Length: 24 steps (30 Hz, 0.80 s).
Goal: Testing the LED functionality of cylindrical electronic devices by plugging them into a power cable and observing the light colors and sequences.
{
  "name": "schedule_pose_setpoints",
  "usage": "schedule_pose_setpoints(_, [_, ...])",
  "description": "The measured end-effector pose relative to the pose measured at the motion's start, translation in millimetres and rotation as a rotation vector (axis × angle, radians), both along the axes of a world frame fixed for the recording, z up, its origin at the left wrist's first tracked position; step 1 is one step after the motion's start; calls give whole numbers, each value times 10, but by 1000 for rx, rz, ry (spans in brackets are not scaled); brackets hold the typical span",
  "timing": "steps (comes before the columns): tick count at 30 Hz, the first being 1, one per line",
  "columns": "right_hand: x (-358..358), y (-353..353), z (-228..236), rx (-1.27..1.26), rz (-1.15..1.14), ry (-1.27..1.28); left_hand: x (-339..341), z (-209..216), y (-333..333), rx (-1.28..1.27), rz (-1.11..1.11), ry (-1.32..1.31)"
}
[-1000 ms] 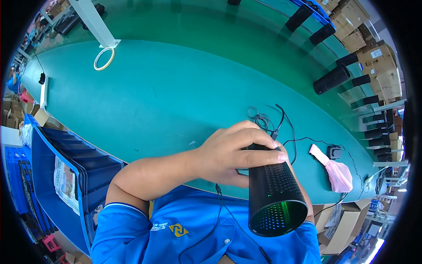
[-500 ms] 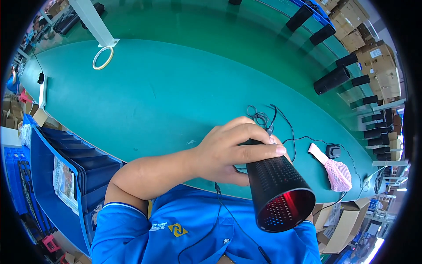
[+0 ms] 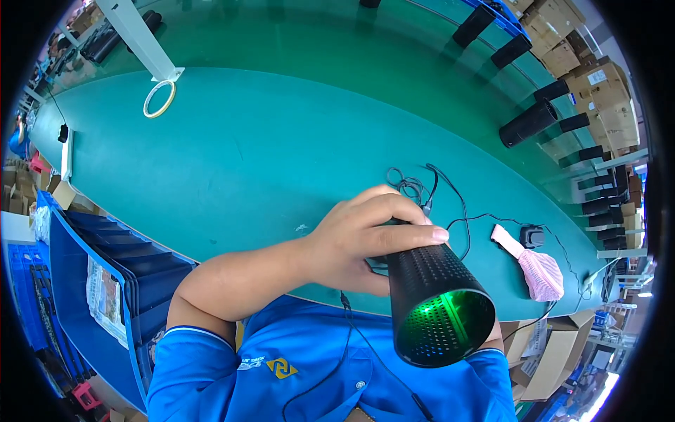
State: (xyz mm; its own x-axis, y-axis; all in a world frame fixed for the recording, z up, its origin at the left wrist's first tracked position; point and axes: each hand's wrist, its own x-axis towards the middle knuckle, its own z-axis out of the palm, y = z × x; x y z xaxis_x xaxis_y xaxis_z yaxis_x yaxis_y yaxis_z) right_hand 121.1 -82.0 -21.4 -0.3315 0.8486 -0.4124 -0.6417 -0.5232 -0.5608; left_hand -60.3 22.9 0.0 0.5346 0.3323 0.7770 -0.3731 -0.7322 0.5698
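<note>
My left hand (image 3: pixel 362 235) is closed round a black perforated tube (image 3: pixel 425 271), held tilted above the near edge of the green table (image 3: pixel 246 148). Its open end faces up toward me, and green light glows inside. A thin black cable (image 3: pixel 411 186) lies partly coiled by the tube's far end, with a connector (image 3: pixel 427 208) close to my fingers. Whether it is plugged into the tube is hidden. Of my right arm (image 3: pixel 495 336), only a bit of skin below the sleeve shows beside the tube; I cannot see the hand.
A pink mesh pouch (image 3: pixel 543 276) and a small black block (image 3: pixel 532 236) lie to the right. A tape roll (image 3: pixel 159 99) rests near a white post (image 3: pixel 140 42). Blue bins (image 3: pixel 105 295) stand at the left, cartons (image 3: pixel 552 359) at the right. Several black tubes (image 3: pixel 529 123) line the far side.
The light inside the tube has turned from red to green. The tube has shifted slightly left, still in my left hand.
</note>
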Motion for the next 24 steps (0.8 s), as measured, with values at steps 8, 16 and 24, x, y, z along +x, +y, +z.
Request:
schedule_pose_setpoints(8, [33, 232, 438, 237, 340, -136, 10, -13, -7, -1139, -204, -281])
schedule_pose_setpoints(16, [-38, 158, 490, 1222, -443, -1801, 14, -176, 64, -1131, -6, -47])
schedule_pose_setpoints(24, [-78, -2, 397, 1204, -191, -1805, -39, -270, -67, -966, -205, -12])
